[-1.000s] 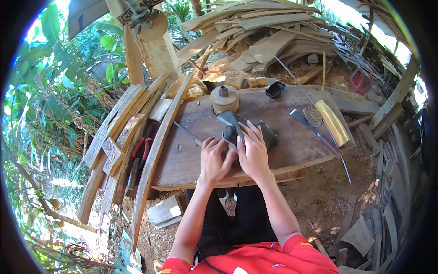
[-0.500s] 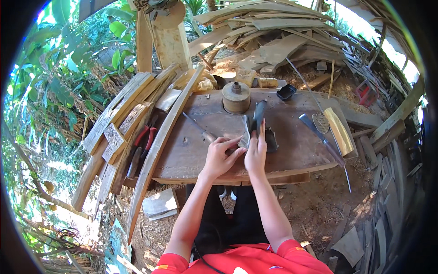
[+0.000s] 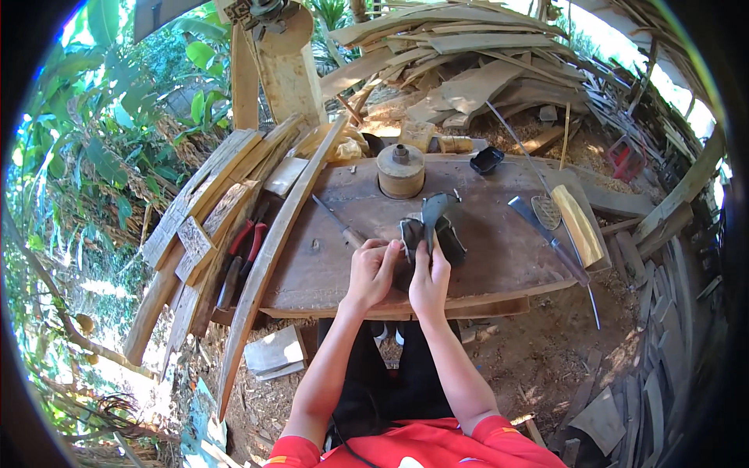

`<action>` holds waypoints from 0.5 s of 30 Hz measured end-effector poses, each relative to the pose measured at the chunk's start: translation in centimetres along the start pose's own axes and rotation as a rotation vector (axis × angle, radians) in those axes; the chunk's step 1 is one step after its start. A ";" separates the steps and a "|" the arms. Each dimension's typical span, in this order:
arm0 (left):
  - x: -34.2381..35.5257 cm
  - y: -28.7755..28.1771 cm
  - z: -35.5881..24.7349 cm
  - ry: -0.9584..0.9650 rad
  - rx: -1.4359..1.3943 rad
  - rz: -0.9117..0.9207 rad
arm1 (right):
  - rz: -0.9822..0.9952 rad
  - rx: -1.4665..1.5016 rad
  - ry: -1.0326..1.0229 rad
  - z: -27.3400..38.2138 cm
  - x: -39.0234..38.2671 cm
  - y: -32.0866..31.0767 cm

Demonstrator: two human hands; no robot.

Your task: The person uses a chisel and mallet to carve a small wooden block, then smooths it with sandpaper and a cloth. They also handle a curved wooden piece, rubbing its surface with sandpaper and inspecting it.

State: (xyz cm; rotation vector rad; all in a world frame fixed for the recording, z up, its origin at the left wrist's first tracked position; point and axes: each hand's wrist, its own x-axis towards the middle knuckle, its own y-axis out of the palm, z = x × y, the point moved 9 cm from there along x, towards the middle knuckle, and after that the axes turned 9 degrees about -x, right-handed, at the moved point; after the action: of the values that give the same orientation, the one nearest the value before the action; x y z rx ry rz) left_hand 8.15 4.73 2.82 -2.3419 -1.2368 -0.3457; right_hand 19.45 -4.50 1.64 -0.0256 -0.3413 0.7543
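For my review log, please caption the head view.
The right hand holds a dark curved piece over a wooden workbench, the left hand close beside it, a round wooden block behind.

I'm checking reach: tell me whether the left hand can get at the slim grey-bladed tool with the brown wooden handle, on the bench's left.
Probably yes: the left hand is close beside the tool, with nothing visible between. It seems busy at the dark folded piece, so may need freeing first.

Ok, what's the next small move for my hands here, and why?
I'd probably secure the left edge of the dark, folded-looking material with your left hand: your right hand grips it, while your left fingertips are close to that edge, their hold on it unclear.
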 end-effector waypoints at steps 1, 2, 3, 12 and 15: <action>0.1 0.4 -0.8 0.051 0.038 0.051 | 0.003 0.008 0.010 0.0 -0.3 -0.2; 0.0 0.9 -1.7 0.102 0.077 0.101 | -0.064 0.030 -0.022 0.2 -0.9 -0.8; -0.5 1.4 -2.8 0.161 0.087 0.109 | -0.130 0.052 -0.054 0.3 -1.6 -1.3; -3.4 3.1 -2.3 -0.110 -0.490 -0.176 | -0.251 0.282 -0.092 3.9 -5.8 -2.3; -3.6 4.9 -1.6 -0.222 -0.596 -0.136 | -0.164 0.329 -0.018 2.1 -5.1 -1.8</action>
State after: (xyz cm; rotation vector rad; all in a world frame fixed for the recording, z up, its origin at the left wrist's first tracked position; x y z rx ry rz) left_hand 10.21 -0.99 1.26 -2.8601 -1.5715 -0.5778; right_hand 16.54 -9.46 2.33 0.3158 -0.2305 0.6403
